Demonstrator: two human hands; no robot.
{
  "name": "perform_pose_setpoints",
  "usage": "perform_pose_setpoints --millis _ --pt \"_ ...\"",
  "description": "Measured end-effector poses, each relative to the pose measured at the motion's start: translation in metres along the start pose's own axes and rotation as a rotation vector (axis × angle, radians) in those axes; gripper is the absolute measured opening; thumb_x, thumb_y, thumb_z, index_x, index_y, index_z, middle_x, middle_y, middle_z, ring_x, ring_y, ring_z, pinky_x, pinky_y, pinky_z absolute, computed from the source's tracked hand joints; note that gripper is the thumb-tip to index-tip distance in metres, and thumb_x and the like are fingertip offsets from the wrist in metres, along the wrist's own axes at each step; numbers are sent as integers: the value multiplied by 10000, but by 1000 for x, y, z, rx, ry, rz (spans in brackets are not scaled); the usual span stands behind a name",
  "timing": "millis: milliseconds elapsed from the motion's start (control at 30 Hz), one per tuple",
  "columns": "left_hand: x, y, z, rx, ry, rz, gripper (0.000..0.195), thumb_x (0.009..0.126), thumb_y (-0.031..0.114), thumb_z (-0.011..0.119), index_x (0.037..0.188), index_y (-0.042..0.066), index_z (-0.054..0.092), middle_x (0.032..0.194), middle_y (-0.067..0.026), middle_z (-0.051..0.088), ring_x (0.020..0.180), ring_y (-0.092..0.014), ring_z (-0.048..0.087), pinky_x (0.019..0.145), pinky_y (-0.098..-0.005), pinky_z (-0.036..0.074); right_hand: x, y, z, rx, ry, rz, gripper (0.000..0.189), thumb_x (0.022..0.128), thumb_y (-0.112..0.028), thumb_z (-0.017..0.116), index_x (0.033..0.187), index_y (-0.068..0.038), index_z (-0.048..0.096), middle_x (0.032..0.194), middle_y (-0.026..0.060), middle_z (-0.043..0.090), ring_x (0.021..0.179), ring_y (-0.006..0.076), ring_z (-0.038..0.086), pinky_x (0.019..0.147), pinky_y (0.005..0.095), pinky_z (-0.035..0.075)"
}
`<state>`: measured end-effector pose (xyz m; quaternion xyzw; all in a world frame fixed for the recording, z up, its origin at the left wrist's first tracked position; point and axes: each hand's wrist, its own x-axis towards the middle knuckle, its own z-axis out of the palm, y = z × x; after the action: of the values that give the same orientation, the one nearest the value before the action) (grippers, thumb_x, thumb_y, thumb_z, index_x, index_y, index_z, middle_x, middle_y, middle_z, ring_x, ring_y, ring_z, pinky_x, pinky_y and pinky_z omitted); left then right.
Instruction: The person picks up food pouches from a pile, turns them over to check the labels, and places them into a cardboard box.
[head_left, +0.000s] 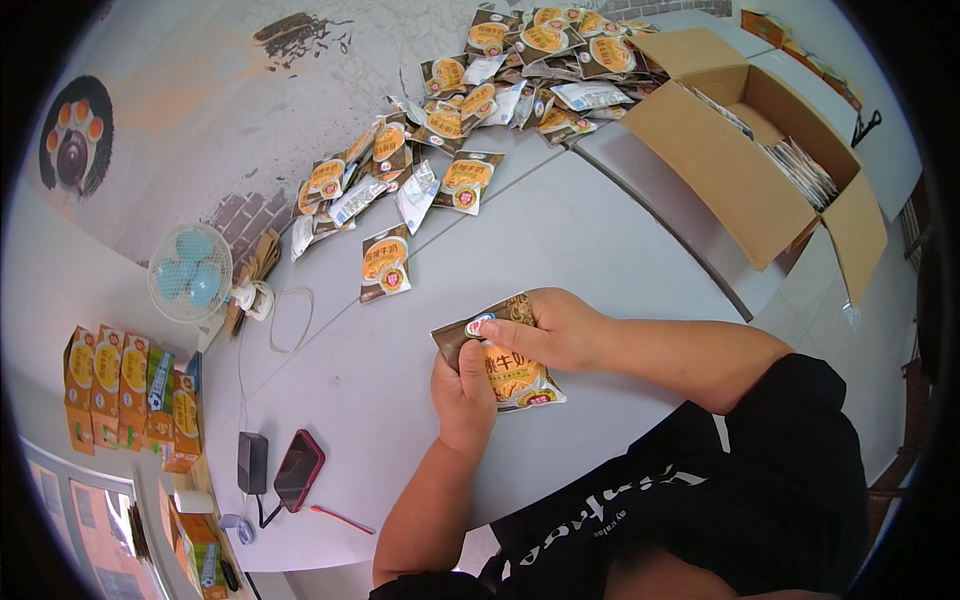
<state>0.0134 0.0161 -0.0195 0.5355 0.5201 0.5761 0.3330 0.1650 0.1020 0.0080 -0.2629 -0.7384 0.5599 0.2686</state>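
My left hand (465, 397) and my right hand (551, 330) hold one brown and orange printed milk pouch (517, 379) between them above the table. Both thumbs lie on its printed front; the fingers behind it are hidden. A single pouch (385, 263) lies flat on the table up and left of my hands. Farther back, a long heap of similar pouches (442, 120) spreads along the wall, some with their white sides up. At the upper right stands an open cardboard box (697, 172) with pouches (802, 172) packed on edge inside.
A small fan (190, 271) stands at the left near flattened cardboard (259, 270) and a looped cable (291, 349). Nearer lie a phone (299, 470), a black power block (252, 463) and a thin red stick (342, 520). Printed cartons (135, 390) line the left side. Gaps run between the tables (660, 217).
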Motion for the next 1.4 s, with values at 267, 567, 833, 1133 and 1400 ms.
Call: perform_pose_setpoints --millis 267,567,833,1133,1400 --pt "-1 -2 -1 4 -37 -2 389 1018 340 369 1133 -11 488 1013 -50 583 863 -92 562 757 -253 485 -5 3 -1 -173 105 -195 512 957 -422 454 700 -3 598 618 202 570 554 364 526 558 407 444" --pt "-4 -8 -3 -58 32 -42 390 994 345 447 1102 -20 530 1012 -67 602 889 -123 558 783 -269 469 -2 4 -5 -178 59 -137 508 981 -387 412 731 14 599 642 171 584 578 311 535 586 392 443" --pt "-2 -2 -17 29 188 116 414 977 365 478 1084 -31 535 1010 -84 600 899 -143 553 792 -285 464 -2 4 4 -396 -285 -66 463 837 -515 611 994 -82 656 822 161 663 790 316 642 718 392 499" --pt "-2 24 -21 -311 -5 -205 473 945 337 545 1215 -43 463 1121 -104 564 1021 -168 536 919 -315 419 -4 12 10 -369 -263 -31 431 832 -503 621 984 -102 659 729 155 645 680 340 624 660 398 502" --pt "-5 25 -26 -569 -140 -215 495 960 291 528 1304 -51 430 1245 -139 529 1107 -177 522 965 -326 413 -9 13 14 -283 -279 -121 406 850 -494 613 920 -96 658 616 141 594 563 346 572 573 393 480"
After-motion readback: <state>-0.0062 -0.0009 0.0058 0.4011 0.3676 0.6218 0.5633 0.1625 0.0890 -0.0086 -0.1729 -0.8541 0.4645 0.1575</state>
